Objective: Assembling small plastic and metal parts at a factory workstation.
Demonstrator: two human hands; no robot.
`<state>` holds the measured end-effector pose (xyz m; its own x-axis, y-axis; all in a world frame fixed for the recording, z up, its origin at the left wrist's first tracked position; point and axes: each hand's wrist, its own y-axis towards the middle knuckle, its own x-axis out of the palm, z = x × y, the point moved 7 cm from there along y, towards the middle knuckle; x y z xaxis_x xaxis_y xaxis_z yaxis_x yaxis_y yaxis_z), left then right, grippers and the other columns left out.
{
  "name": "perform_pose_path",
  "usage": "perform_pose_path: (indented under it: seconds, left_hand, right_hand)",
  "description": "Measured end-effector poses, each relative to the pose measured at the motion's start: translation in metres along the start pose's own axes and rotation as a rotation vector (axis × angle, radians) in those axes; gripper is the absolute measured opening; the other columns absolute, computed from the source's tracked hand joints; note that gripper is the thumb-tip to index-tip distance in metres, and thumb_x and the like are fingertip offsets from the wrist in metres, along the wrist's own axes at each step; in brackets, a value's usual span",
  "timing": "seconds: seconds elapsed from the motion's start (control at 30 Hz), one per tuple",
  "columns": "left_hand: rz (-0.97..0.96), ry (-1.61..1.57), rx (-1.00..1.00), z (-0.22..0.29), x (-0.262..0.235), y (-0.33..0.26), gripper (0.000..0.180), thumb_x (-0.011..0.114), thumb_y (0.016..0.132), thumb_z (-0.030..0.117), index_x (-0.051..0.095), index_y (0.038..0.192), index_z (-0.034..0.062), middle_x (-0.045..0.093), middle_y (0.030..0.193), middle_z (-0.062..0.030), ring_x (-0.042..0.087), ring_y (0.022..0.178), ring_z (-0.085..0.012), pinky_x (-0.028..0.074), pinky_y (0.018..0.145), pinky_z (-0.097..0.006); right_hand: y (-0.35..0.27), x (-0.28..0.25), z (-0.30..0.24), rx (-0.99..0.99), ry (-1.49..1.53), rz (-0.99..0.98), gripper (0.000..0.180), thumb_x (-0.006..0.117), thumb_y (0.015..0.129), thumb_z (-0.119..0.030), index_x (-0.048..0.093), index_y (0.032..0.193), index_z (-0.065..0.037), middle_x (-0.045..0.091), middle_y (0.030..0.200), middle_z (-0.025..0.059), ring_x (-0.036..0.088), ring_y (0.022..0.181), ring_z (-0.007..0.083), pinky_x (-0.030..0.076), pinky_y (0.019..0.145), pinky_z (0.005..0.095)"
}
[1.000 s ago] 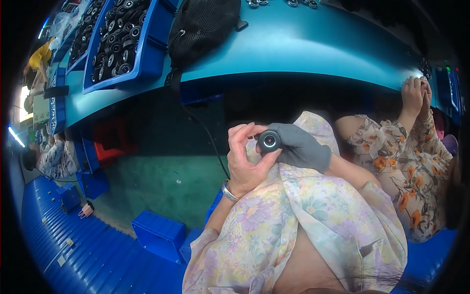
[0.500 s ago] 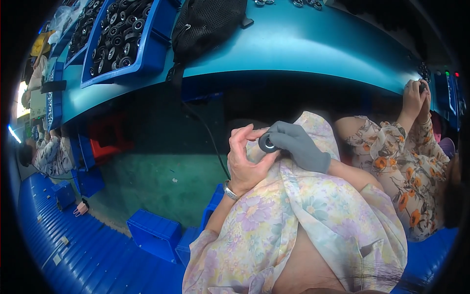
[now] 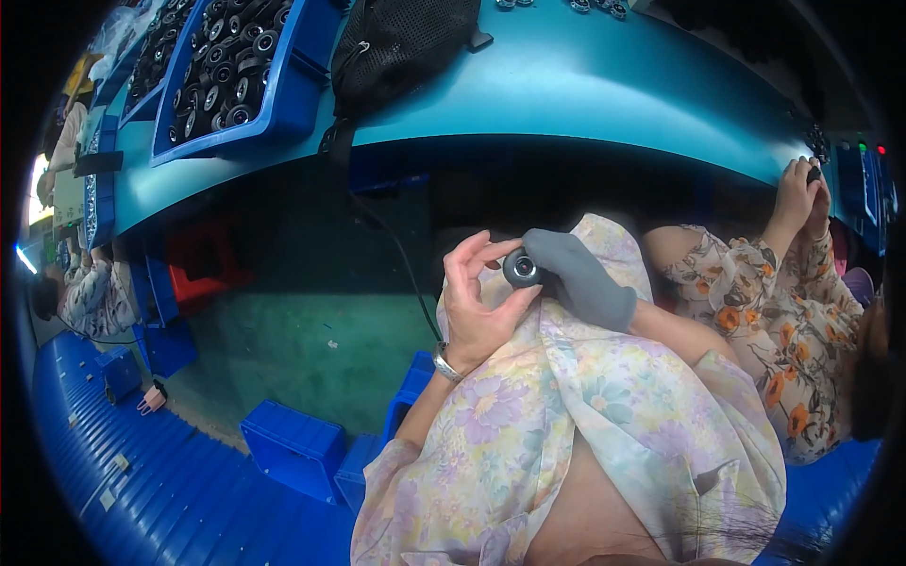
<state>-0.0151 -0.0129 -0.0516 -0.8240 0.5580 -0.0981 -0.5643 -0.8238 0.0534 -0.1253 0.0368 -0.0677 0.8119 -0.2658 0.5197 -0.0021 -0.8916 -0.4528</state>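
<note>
A small black wheel [image 3: 522, 268] with a shiny metal centre is held up between my hands, above my lap. My left hand [image 3: 477, 292], bare and with a bracelet at the wrist, has its thumb at the wheel's lower edge and a fingertip at its upper edge; the other fingers are raised. My right hand [image 3: 580, 280], in a grey glove, grips the wheel from the right. The gloved fingertips are partly hidden behind it.
A blue bin [image 3: 293, 104] full of similar black wheels stands on the blue-green table [image 3: 566, 85], beside a black mesh bag [image 3: 401, 57]. Below are a red stool [image 3: 203, 264] and blue crates [image 3: 293, 448]. Another person's hands [image 3: 802, 193] work at the right.
The wheel has turned so that its round face shows more fully. My gloved fingers have shifted around its right side, while my left hand has barely moved.
</note>
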Motion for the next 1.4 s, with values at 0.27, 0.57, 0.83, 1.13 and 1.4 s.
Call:
perform_pose_path:
  seconds: [0.27,0.57,0.83,1.13,1.4]
  left_hand:
    - [-0.007,-0.298,-0.266,-0.015,-0.001,-0.004,0.042,0.068,0.081,0.002,0.048,0.117,-0.0032,0.057,0.1,-0.0075,0.057,0.091,-0.0148,0.047,0.082,-0.027]
    - [-0.047,-0.381,-0.391,-0.014,0.002,-0.002,0.03,0.06,0.09,0.005,0.05,0.116,-0.0055,0.06,0.1,-0.0086,0.057,0.083,-0.0104,0.049,0.074,-0.024]
    - [-0.038,-0.563,-0.554,-0.023,0.009,-0.004,0.027,0.06,0.09,0.004,0.05,0.113,-0.004,0.061,0.098,-0.009,0.059,0.083,-0.0109,0.05,0.076,-0.024]
    - [-0.031,-0.52,-0.552,-0.014,0.008,0.0,0.022,0.056,0.093,0.01,0.051,0.111,-0.0028,0.063,0.1,-0.0111,0.063,0.087,-0.0148,0.052,0.074,-0.026]
    - [-0.156,-0.407,-0.599,-0.022,0.006,-0.005,0.021,0.046,0.098,0.017,0.055,0.095,-0.0018,0.067,0.085,-0.0109,0.063,0.071,-0.0122,0.051,0.063,-0.023]
  right_hand:
    - [0.002,-0.008,0.001,0.017,-0.089,0.045,0.026,0.049,0.094,-0.024,0.062,0.093,-0.002,0.056,0.086,0.0003,0.051,0.078,0.0064,0.044,0.07,0.0235]
    - [0.004,-0.013,-0.003,0.005,-0.222,0.113,0.019,0.055,0.09,-0.02,0.058,0.084,-0.003,0.057,0.079,-0.0001,0.052,0.065,0.0069,0.045,0.059,0.0244]
    - [0.007,-0.016,0.005,0.103,-0.071,0.071,0.015,0.053,0.091,-0.019,0.057,0.09,-0.004,0.059,0.08,0.0018,0.054,0.07,0.0075,0.044,0.061,0.0222]
    - [-0.002,-0.021,0.006,0.004,-0.268,0.076,0.019,0.056,0.09,-0.021,0.056,0.089,-0.003,0.058,0.078,0.0025,0.053,0.068,0.008,0.042,0.06,0.0233]
    - [-0.004,-0.016,0.002,-0.023,-0.359,-0.009,0.021,0.055,0.09,-0.022,0.055,0.088,-0.001,0.057,0.076,0.0046,0.053,0.071,0.0097,0.044,0.062,0.0247]
